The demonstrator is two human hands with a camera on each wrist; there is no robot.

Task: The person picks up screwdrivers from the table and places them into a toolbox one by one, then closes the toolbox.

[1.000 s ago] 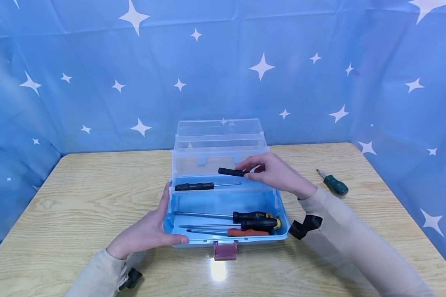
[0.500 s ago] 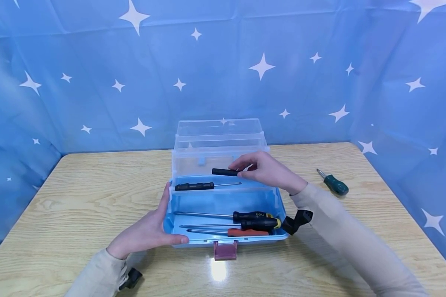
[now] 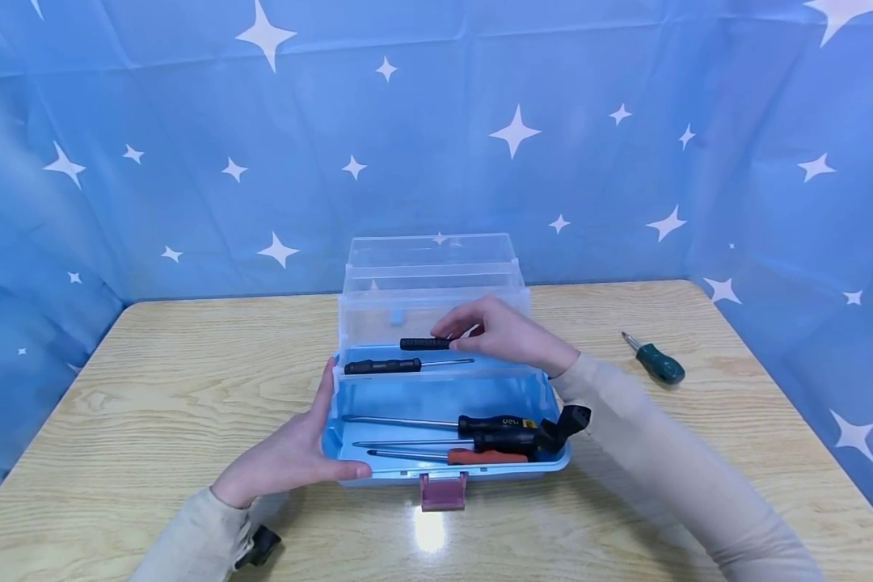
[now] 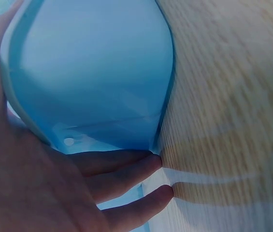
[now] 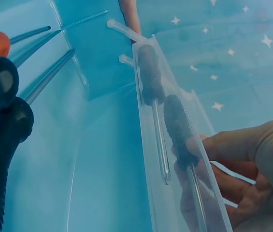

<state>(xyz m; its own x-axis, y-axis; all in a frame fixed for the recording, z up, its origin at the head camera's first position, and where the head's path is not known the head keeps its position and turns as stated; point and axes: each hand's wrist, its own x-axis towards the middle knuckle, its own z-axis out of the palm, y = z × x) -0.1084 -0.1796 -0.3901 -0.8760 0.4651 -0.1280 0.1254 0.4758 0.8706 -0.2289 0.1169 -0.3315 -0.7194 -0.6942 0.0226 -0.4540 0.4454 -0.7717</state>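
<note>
The blue toolbox (image 3: 436, 396) stands with its clear lid (image 3: 432, 279) raised. My left hand (image 3: 280, 457) holds the box's left end, thumb on the front rim; in the left wrist view its fingers (image 4: 122, 179) lie along the box's lower edge. My right hand (image 3: 505, 335) pinches a screwdriver by its black handle (image 3: 423, 343), level over the rear of the box. Through the clear tray (image 5: 148, 193) in the right wrist view, its handle and shaft lie beside another black-handled screwdriver (image 3: 381, 366). Whether the held one touches the tray floor, I cannot tell.
Two black-handled screwdrivers (image 3: 495, 424) and an orange-handled one (image 3: 487, 457) lie in the box's front part. A short green screwdriver (image 3: 658, 364) lies on the wooden table (image 3: 189, 364) to the right. A maroon latch (image 3: 442, 491) hangs at the front. Blue starred cloth (image 3: 436, 162) surrounds the table.
My right hand has moved left and slightly lower with the screwdriver, closer to the one in the tray. The left hand keeps its place on the toolbox.
</note>
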